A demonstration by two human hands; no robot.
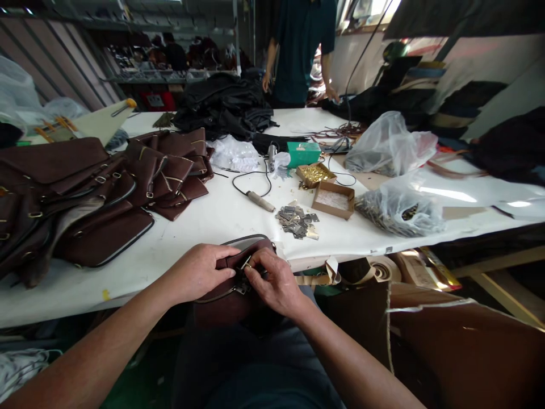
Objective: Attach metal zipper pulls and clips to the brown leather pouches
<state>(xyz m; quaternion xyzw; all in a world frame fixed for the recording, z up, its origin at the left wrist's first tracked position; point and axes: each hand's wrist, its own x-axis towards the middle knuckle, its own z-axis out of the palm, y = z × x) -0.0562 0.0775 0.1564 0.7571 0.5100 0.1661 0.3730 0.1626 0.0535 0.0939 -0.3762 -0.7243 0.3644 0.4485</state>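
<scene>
A dark brown leather bag (pixel 213 315) with a zipper rests at the table's front edge, over my lap. My left hand (pixel 200 272) grips its upper left side, thumb and fingers closed on the leather. Over the bag's opening, my right hand (pixel 275 278) pinches a small shiny metal piece (pixel 246 263) between thumb and forefinger; its exact kind is too small to tell. A zipper pull (pixel 242 288) shows just below the fingers. On the table beyond lie a pile of flat metal plates (pixel 297 221) and a grey-handled corded tool (pixel 261 201).
Brown leather bags (pixel 106 193) are heaped at left. Open boxes hold gold-coloured bits (pixel 315 172) and pale small parts (pixel 334 200). Filled plastic bags (pixel 400 207) stand at right. Black material (pixel 225 105) lies at the back, near a standing person (pixel 302 51). A cardboard box (pixel 464 335) is below right.
</scene>
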